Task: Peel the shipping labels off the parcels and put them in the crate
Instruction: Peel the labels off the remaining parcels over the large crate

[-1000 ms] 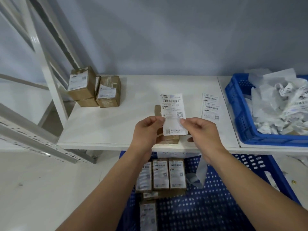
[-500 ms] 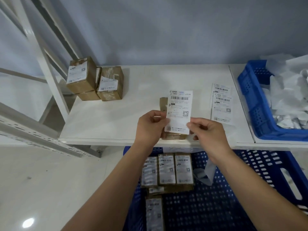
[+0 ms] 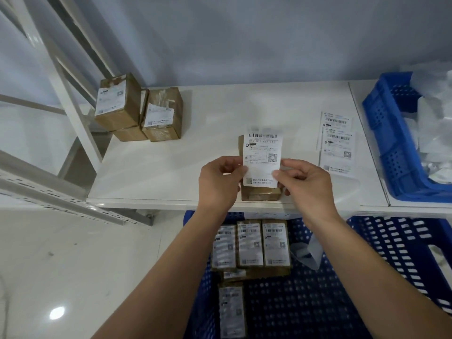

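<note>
White shelf (image 3: pixel 171 167): left hand (image 3: pixel 217 182) and right hand (image 3: pixel 308 184) pinch a thin, floppy shipping label (image 3: pixel 263 155) by its lower side edges.

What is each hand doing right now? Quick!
Left hand: closed, pinching the left edge of the label.
Right hand: closed, pinching the right edge of the same label.

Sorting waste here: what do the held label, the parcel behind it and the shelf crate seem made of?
Label: thin white paper, matte, printed barcodes. Parcel: brown cardboard, apparently taped, slight sheen. Crate: blue moulded plastic, seemingly rigid, perforated walls.
</note>
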